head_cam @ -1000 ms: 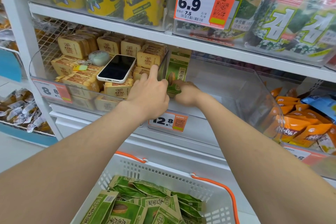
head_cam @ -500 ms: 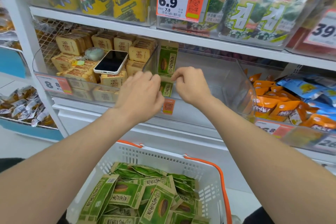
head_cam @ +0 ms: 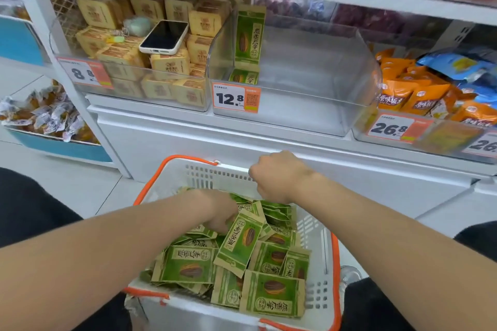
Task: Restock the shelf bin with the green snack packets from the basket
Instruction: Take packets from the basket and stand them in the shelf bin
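Right, the tilted green seed packet (head_cam: 239,242) is lying mid-pile in the basket (head_cam: 317,236), with the left hand (head_cam: 215,212) pinching its top edge. I'm advising lifting it straight, then standing it beside the stocked packets (head_cam: 250,32) at 9 o'clock in the clear bin (head_cam: 295,105). The right hand (head_cam: 277,177) is hovering curled at the rim's 12 o'clock, grip unclear.

A white-cased phone (head_cam: 164,37) is laid screen-up on tan biscuit packs (head_cam: 169,64) in the left bin; orange snack bags (head_cam: 415,94) are stacked at right, above a 26.8 price tag (head_cam: 390,129).
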